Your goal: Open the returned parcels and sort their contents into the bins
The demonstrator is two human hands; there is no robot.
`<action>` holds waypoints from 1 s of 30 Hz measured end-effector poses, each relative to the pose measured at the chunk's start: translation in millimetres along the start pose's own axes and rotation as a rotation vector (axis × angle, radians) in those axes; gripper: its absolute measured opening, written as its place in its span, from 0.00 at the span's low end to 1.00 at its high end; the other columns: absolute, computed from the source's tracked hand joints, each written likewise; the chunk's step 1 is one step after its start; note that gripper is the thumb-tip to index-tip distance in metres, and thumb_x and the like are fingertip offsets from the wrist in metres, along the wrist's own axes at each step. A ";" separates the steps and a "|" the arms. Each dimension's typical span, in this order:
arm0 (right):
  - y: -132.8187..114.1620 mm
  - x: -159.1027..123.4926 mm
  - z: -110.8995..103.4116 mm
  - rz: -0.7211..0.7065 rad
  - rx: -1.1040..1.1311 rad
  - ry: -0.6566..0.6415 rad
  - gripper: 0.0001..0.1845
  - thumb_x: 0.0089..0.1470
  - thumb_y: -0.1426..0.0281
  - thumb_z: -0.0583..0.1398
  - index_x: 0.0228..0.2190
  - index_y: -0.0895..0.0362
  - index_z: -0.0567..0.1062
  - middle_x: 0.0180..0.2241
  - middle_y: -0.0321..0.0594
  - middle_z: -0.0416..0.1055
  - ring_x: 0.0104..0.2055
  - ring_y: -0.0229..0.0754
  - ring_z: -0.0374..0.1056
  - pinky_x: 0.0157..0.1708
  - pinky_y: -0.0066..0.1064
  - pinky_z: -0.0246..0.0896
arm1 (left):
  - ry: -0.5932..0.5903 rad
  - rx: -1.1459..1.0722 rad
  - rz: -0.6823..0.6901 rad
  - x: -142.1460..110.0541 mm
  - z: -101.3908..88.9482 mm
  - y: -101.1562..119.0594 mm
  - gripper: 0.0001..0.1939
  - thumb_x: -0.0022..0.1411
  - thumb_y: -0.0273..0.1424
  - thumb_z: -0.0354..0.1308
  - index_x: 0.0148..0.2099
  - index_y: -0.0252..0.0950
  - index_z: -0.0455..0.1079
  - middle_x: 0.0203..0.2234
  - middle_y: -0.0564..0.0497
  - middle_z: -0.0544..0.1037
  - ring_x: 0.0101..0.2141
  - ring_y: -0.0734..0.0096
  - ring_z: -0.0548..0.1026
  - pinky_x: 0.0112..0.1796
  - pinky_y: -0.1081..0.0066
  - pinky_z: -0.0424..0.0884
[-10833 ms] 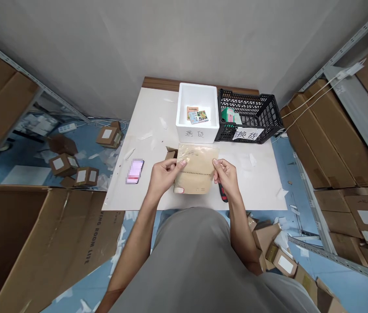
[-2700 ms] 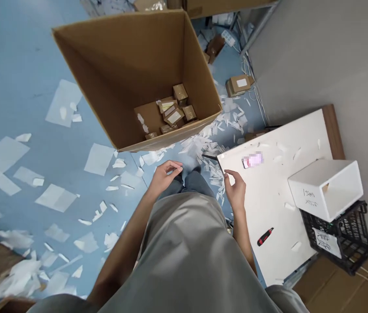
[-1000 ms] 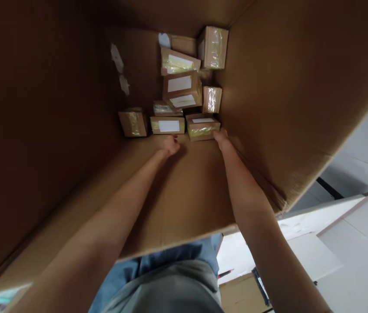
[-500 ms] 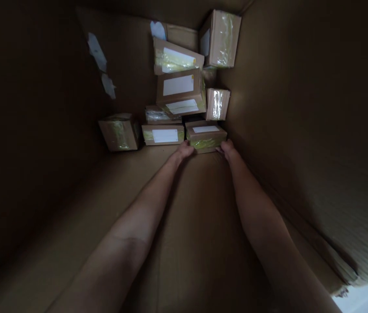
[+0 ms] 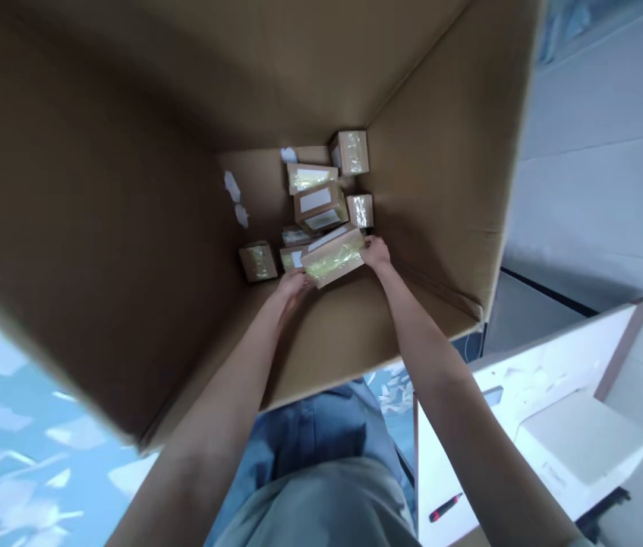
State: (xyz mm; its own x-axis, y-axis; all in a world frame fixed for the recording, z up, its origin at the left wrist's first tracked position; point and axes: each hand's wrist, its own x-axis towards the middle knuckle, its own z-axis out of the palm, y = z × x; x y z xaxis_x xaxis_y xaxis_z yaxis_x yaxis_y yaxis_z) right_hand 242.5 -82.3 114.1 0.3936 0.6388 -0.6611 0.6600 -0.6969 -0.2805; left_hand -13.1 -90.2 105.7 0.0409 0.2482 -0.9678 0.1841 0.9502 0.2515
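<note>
Both of my arms reach down into a large, deep cardboard carton (image 5: 332, 327). Between my hands is a small taped cardboard box (image 5: 333, 258) with a white label on top, tilted and raised above the carton's floor. My left hand (image 5: 294, 286) grips its left end, and my right hand (image 5: 376, 252) grips its right end. Partly behind the held box lies another labelled box (image 5: 291, 259). Close by sit a labelled box (image 5: 319, 203) stacked on others, a small shiny-taped box (image 5: 360, 211) and a box (image 5: 258, 262) at the left wall.
To the right stands a white table (image 5: 452, 456) bearing a red and black box cutter (image 5: 445, 507), a phone (image 5: 493, 396) and a white bin (image 5: 583, 441). Paper scraps (image 5: 7, 425) litter the blue floor at left. One more taped box (image 5: 351, 152) is in the carton's far corner.
The brown envelope held earlier is out of sight. I turned from the table to the carton and reached in. The small box has been lifted and tilted between both hands.
</note>
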 end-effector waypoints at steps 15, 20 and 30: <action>0.3 -375.2 -209.9 -0.258 0.342 0.715 0.23 0.74 0.51 0.64 0.59 0.52 0.83 0.60 0.49 0.81 0.36 0.44 0.78 0.49 0.42 0.81 | -0.242 -0.132 0.523 -350.7 -4.5 -27.4 0.31 0.48 0.44 0.87 0.51 0.37 0.86 0.46 0.44 0.89 0.52 0.53 0.87 0.62 0.54 0.79; 82.8 -499.9 -221.9 -0.041 0.467 0.967 0.23 0.75 0.49 0.62 0.58 0.49 0.84 0.59 0.47 0.80 0.42 0.48 0.79 0.49 0.42 0.81 | -0.478 0.254 0.534 -398.4 58.2 -51.2 0.31 0.45 0.50 0.88 0.44 0.36 0.85 0.40 0.44 0.90 0.44 0.52 0.88 0.54 0.54 0.84; 315.2 -652.7 -124.2 0.532 0.526 0.969 0.31 0.66 0.61 0.62 0.66 0.57 0.80 0.68 0.57 0.76 0.52 0.59 0.81 0.66 0.58 0.74 | -0.815 0.906 0.237 -441.5 213.6 -218.3 0.23 0.55 0.48 0.84 0.42 0.37 0.87 0.44 0.40 0.90 0.45 0.48 0.90 0.54 0.51 0.85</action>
State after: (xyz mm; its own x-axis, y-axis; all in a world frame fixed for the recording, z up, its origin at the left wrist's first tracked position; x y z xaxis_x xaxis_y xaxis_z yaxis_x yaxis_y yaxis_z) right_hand 273.2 -678.4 543.6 0.9972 0.0555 -0.0502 0.0206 -0.8484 -0.5289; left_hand 138.5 -447.4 476.6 0.7044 -0.1014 -0.7025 0.6872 0.3451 0.6393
